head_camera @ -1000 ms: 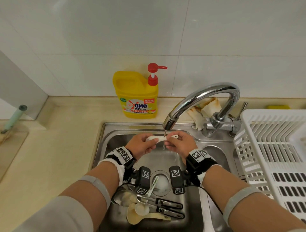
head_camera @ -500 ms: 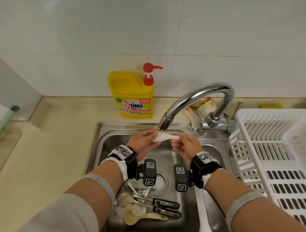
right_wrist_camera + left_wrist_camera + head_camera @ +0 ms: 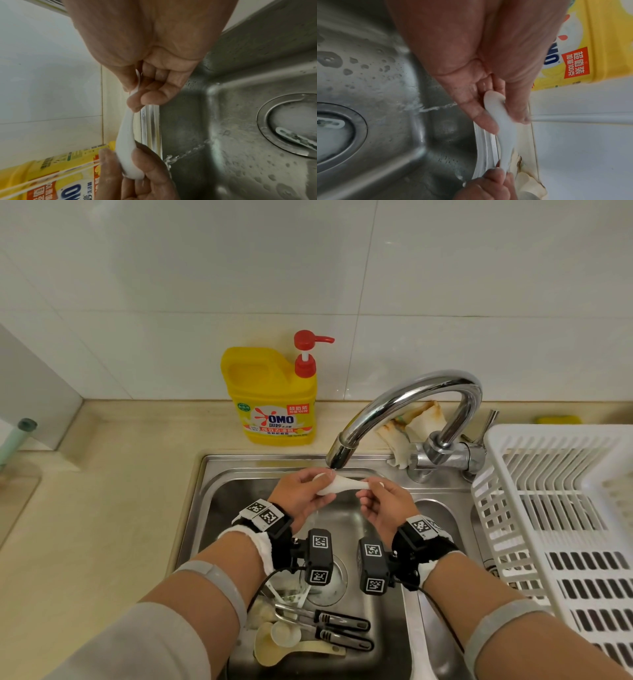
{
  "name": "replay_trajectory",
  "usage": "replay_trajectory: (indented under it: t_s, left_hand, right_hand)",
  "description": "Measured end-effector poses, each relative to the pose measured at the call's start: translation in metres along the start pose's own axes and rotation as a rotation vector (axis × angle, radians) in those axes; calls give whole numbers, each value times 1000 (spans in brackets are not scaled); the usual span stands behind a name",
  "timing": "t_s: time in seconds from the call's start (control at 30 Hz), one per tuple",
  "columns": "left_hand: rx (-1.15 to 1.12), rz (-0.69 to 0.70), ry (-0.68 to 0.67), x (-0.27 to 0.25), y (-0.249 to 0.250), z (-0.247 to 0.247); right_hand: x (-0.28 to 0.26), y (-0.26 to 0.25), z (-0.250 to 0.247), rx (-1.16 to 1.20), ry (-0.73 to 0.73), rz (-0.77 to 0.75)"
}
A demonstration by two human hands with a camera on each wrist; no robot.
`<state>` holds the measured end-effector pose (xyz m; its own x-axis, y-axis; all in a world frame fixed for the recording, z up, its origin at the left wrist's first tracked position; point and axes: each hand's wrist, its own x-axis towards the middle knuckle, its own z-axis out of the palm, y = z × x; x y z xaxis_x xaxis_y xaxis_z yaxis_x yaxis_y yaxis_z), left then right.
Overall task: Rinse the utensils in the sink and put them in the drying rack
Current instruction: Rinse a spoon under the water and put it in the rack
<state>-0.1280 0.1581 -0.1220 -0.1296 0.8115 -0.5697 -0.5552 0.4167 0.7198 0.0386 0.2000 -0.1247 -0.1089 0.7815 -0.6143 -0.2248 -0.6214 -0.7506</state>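
Note:
A white ceramic spoon (image 3: 339,486) is held under the running faucet (image 3: 339,455) over the steel sink (image 3: 219,494). My left hand (image 3: 308,491) grips its bowl end (image 3: 494,108) between thumb and fingers. My right hand (image 3: 380,501) pinches the handle end (image 3: 138,79). Water runs off the spoon into the basin (image 3: 180,152). More utensils lie at the sink's near end: two black-handled tools (image 3: 339,628), a beige ladle (image 3: 274,648) and a small white spoon (image 3: 286,633). The white drying rack (image 3: 561,508) stands to the right.
A yellow detergent bottle (image 3: 274,395) with a red pump stands behind the sink on the counter. A stained rag (image 3: 407,426) lies behind the faucet base. The drain (image 3: 329,580) sits in the sink's middle. A yellow sponge (image 3: 556,419) rests behind the rack.
The spoon has turned in my hands under the stream, and my left hand now wraps its bowl end. Both hands sit slightly higher and closer to the spout.

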Motion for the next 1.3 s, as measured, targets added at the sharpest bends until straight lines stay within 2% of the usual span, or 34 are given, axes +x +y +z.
replay_trajectory:
  t_s: [0.27, 0.53, 0.7, 0.87, 1.03, 1.2, 1.3]
  left_hand:
    - [-127, -19, -2, -5, 3, -7]
    - [-158, 5, 10, -8, 4, -20]
    - [-165, 16, 90, -8, 11, -36]
    - [-164, 49, 141, -13, 12, -50]
    - [-161, 51, 154, -15, 12, -57]
    - [-85, 42, 182, -11, 8, -56]
    - [42, 47, 199, -8, 5, -51]
  right_hand:
    - [1, 2, 2, 14, 7, 10]
    - [-5, 2, 12, 45, -127, 85]
    - [-7, 6, 22, -72, -195, 108]
    - [-7, 14, 38, -75, -176, 113]
    - [-7, 15, 43, -43, -229, 46]
    - [-6, 11, 40, -250, -270, -56]
    - [-4, 10, 37, -391, -228, -153]
